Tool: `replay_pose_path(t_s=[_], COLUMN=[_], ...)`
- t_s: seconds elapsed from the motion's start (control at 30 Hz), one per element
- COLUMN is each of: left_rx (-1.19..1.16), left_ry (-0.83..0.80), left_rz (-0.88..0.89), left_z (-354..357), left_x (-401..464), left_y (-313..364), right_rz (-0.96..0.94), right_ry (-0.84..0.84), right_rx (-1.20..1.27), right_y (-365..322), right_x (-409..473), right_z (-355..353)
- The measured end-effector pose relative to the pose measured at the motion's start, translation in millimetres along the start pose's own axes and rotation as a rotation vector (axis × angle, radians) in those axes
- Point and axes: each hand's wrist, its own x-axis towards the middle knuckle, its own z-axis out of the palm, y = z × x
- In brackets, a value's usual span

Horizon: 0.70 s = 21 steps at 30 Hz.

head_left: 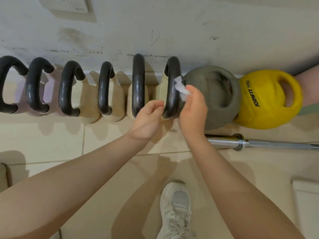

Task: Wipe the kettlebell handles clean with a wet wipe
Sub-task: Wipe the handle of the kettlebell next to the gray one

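Several kettlebells with black handles stand in a row along the wall, pale purple ones on the left and cream ones in the middle. My right hand (192,109) holds a crumpled white wet wipe (181,88) pressed against the right side of the rightmost black handle (171,88). My left hand (148,118) hovers just left of that handle's lower end, fingers loosely curled, holding nothing. The neighbouring handle (138,85) looks shiny and wet.
A grey kettlebell (215,100) and a yellow handled ball (269,100) sit right of the row. A chrome barbell (259,143) lies on the tiled floor to the right. My white sneaker (176,209) is below. Another person's leg (309,83) is at far right.
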Motion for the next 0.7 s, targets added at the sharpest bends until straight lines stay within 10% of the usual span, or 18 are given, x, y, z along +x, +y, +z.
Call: replay_pose_path(t_s=[0.13, 0.4, 0.7], left_rx=[-0.025, -0.044, -0.064], left_ry=[-0.106, -0.041, -0.037], left_rz=[-0.09, -0.179, -0.238], left_z=[9, 8, 3], left_x=[0, 2, 9], left_y=[3, 16, 7], right_rz=[0.21, 0.708, -0.866], right_ry=[-0.34, -0.436, -0.285], right_rx=[0.23, 0.887, -0.823], right_y=[9, 10, 62], right_x=[-43, 20, -21], right_z=[20, 10, 32])
